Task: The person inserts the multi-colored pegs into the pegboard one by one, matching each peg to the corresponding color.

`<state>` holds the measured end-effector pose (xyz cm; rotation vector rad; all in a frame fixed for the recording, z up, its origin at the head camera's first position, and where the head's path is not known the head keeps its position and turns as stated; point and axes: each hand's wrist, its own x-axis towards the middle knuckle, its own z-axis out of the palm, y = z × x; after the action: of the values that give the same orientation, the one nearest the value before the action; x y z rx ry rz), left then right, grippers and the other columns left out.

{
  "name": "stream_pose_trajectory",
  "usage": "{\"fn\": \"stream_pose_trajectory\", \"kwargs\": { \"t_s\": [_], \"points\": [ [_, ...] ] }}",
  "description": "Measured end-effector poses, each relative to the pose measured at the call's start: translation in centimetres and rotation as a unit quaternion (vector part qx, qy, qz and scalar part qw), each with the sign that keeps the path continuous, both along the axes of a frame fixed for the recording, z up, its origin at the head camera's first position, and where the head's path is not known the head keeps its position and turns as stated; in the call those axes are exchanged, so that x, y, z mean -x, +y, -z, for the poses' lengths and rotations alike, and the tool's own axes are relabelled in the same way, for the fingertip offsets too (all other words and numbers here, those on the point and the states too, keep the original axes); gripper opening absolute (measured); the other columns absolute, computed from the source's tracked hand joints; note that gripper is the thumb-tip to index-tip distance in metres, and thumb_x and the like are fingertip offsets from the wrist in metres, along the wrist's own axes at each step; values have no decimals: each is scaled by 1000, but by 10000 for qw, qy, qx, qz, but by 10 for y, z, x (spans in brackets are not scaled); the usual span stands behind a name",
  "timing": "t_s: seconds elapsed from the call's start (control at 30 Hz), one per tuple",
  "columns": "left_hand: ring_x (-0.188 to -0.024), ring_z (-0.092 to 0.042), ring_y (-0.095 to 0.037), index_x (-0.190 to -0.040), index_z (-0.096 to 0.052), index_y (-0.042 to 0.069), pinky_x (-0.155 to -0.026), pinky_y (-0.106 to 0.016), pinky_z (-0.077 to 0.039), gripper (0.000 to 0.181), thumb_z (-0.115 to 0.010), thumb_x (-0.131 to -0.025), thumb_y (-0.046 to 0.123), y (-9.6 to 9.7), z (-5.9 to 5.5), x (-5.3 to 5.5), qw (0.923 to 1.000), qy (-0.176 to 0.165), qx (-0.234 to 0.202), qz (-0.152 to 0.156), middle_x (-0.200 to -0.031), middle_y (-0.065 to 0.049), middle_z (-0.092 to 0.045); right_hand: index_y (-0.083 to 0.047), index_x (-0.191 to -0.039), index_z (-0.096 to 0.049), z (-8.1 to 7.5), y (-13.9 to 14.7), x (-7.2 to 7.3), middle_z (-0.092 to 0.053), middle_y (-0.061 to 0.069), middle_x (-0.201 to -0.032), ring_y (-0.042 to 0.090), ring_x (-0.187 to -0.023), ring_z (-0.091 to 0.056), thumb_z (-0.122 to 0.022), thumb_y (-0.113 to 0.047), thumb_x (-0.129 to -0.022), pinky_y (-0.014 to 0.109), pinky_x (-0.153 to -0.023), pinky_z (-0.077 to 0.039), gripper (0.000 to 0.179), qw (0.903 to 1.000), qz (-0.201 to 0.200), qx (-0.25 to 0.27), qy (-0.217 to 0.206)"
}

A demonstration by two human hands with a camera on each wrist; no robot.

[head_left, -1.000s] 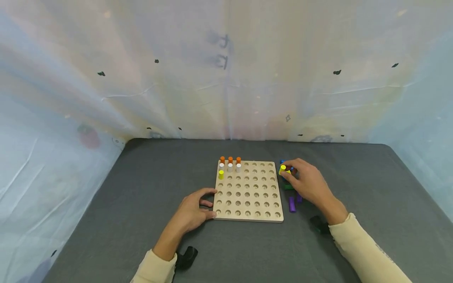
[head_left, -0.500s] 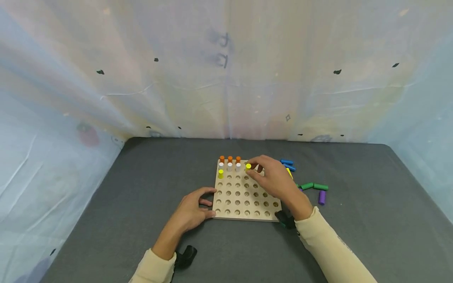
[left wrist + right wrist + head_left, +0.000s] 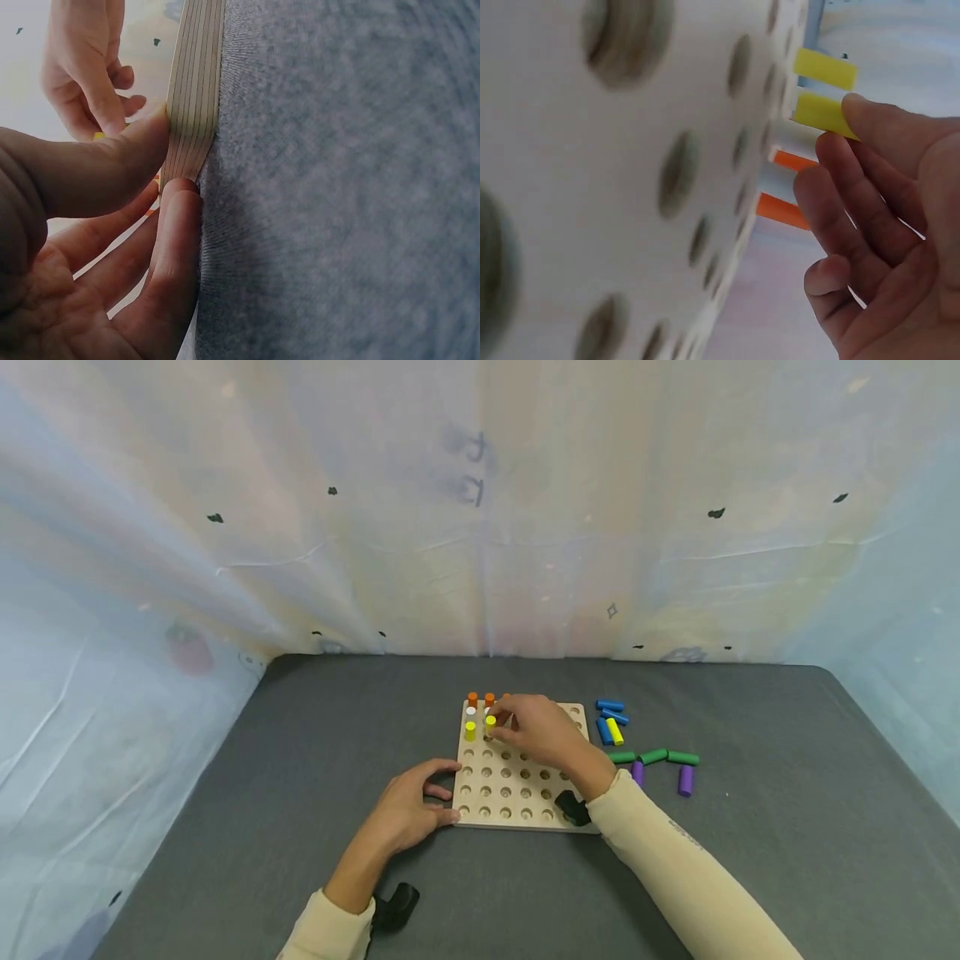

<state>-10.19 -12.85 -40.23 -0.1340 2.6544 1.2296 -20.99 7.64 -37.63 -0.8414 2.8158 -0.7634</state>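
A wooden pegboard (image 3: 525,793) with rows of round holes lies on the dark table. My right hand (image 3: 542,728) pinches a yellow peg (image 3: 821,112) between thumb and fingertips, upright at the third row's second hole. To its left stands another yellow peg (image 3: 470,732). Behind these are white pegs (image 3: 471,713) and orange pegs (image 3: 472,698), partly covered by the right hand in the head view. My left hand (image 3: 408,802) rests against the board's left side, thumb by the near corner. In the left wrist view its thumb and fingertips touch the board's edge (image 3: 193,90).
Right of the board lie blue pegs (image 3: 610,705), a yellow peg (image 3: 615,732), green pegs (image 3: 683,758) and purple pegs (image 3: 686,781). A pale patterned curtain (image 3: 555,527) hangs behind and beside the table (image 3: 360,718).
My right hand has carried a yellow peg leftward from the loose pegs, across the board, to the spot beside the standing yellow peg. The left hand has stayed at the board's edge.
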Motion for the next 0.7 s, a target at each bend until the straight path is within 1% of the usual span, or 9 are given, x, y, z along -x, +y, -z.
{"fn": "stream_pose_trajectory", "kwargs": {
  "t_s": [0.1, 0.23, 0.5, 0.7],
  "points": [
    [-79, -68, -10, -132, -62, 26, -68, -31, -52, 65, -86, -75, 7, 1, -1, -1, 10000, -5, 8, 5, -101, -3, -71, -16, -119, -71, 2, -3, 1, -71, -4, -98, 7, -81, -63, -70, -30, -94, 30, -74, -52, 29, 9999, -37, -136, 39],
    [-78, -67, -9, -132, -62, 27, -68, -30, -51, 65, -86, -75, 6, 2, 0, 0, 10000, -11, 9, -17, -100, -3, -71, -16, -117, -72, 3, -5, 0, -72, -4, -97, 8, -82, -64, -71, -30, -93, 32, -76, -52, 28, 9996, 40, -275, 101],
    [-78, -67, -9, -131, -62, 27, -67, -29, -49, 64, -85, -76, 5, 1, 1, 0, 10000, -5, -30, -70, -100, -2, -70, -19, -120, -73, 5, -6, -3, -73, -5, -98, 5, -78, -62, -71, -30, -93, 28, -69, -50, 30, 9988, 70, -481, 72],
    [-81, -68, -9, -131, -62, 29, -69, -29, -50, 64, -85, -76, 5, 2, 2, 0, 10000, -40, -32, -72, -101, -2, -70, -20, -123, -72, 2, -8, -3, -74, -4, -101, 6, -81, -64, -70, -30, -94, 29, -72, -52, 30, 9982, -10, -600, 44]
  ]
}}
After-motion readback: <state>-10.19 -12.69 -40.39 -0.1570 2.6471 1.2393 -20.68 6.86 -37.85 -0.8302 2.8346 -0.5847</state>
